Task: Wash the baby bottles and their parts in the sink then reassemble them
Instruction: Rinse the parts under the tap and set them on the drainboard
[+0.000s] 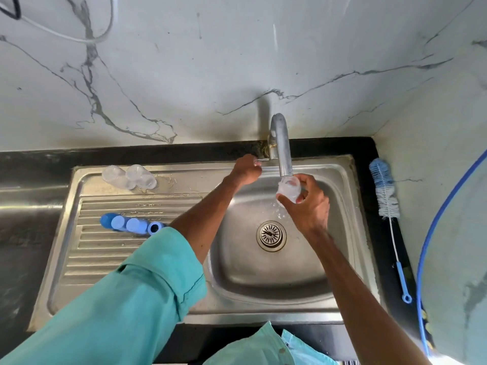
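- Right hand (308, 206) wrapped round a clear bottle (289, 190), fingers and thumb curled about its body.
- Bottle held tilted directly under the spout of the faucet (282, 148), above the far part of the sink (237, 316) basin.
- Water running over the bottle and splashing down below it, short of the drain (271, 235) at the basin's middle.
- Left hand (246, 169) up at the back rim, fingers bent onto the tap lever (261, 159) at the faucet's base; apparently pinching it, though the fingertips are mostly hidden behind the hand.
- Left forearm bare beyond a rolled teal sleeve (131, 299), crossing from the drainboard (105, 259) side over the basin's edge.
- Two more clear bottles (116, 176) on their sides, touching each other, at the far end of the drainboard on the flat strip beyond the ridges.
- Row of blue caps and rings (131, 224) on the drainboard ridges, just beside the left forearm, well apart from the clear bottles.
- Bottle brush (384, 191), blue and white bristles with a thin blue-ended handle, flat on the black counter (367, 196) right of the sink, untouched by either hand.
- Grey-veined marble wall (184, 75) behind the faucet.
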Demonstrator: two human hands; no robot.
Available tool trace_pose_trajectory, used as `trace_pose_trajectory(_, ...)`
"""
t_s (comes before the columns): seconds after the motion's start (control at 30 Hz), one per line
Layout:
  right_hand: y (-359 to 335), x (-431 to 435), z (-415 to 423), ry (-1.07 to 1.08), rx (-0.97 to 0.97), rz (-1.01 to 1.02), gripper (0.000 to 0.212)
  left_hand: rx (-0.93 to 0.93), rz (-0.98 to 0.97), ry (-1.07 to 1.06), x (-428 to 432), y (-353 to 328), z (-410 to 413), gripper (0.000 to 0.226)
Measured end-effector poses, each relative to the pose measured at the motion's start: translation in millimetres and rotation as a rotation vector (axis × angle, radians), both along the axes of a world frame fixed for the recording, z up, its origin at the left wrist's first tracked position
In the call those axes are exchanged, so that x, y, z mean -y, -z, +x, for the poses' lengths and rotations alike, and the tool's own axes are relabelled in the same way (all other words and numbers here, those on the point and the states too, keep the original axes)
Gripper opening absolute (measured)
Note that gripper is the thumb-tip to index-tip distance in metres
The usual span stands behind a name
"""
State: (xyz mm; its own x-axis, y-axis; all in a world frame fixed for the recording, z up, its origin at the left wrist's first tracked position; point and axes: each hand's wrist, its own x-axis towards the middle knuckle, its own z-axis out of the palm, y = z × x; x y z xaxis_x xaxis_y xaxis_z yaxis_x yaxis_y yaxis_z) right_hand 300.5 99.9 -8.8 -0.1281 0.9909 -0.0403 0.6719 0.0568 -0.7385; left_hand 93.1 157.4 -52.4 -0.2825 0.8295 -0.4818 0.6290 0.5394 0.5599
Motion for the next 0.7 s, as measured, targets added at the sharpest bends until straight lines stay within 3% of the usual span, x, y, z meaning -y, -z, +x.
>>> trace_pose_trajectory(0.17,2.7,0.3,6.5,-0.044,0.009,-0.037,0.058,0.086,0.133,-0.149,-4.2,-15.0,9.4,0.022)
trace_pose_trajectory(0.23,4.6,-3.0,7.1,0.004,0.000,-0.020,0.056,0.129,0.173,-0.114,-7.1,-27.0,17.8,0.024)
trace_pose_trajectory(0.37,5.9,1.2,-5.2,-0.120,-0.030,-0.112,0.059,0.195,0.151,-0.030,-2.9,-33.4,26.2,0.021)
trace_pose_trajectory(0.47,3.1,1.2,-9.3,-0.103,-0.246,-0.390,0.056,0.451,0.109,-0.082,19.2,-34.6,23.3,0.049)
trace_pose_trajectory(0.6,2.9,12.3,-2.0,0.030,-0.544,-0.918,0.055,0.645,0.118,-0.091,65.4,-40.3,35.4,0.027)
trace_pose_trajectory(0.7,8.4,21.3,6.4,0.067,-0.715,-1.170,0.055,0.735,0.136,-0.142,101.3,-42.8,43.4,0.026)
